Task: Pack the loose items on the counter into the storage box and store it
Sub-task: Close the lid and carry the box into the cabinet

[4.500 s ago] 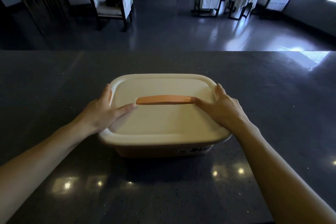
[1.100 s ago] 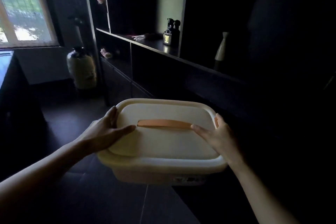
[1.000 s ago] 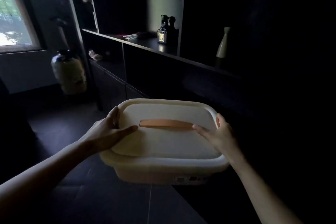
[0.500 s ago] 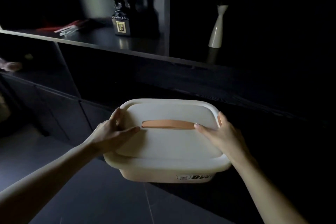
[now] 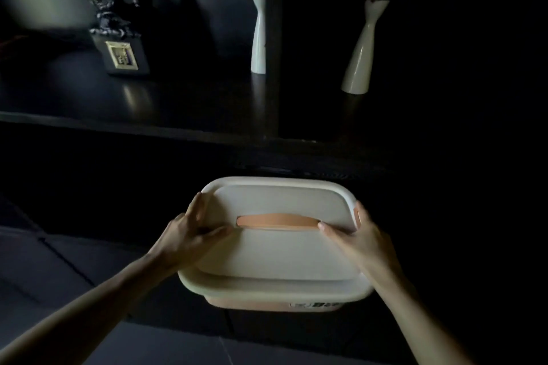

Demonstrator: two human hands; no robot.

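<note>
Storage box (image 5: 275,249), clamped between left hand (image 5: 185,234) and right hand (image 5: 360,241), thumbs on top, now hangs nearer the shelf (image 5: 178,104) beyond them: stowing looks close.

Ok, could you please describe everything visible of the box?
The box is cream, rectangular with rounded corners, and looks like plastic. Its lid is on, with a flat orange handle lying across the middle and an orange clip at the right edge. A small label shows on the front wall. It is roughly level, held in front of dark shelving, below the shelf. The left hand and right hand grip its sides, thumbs on the lid.
</note>
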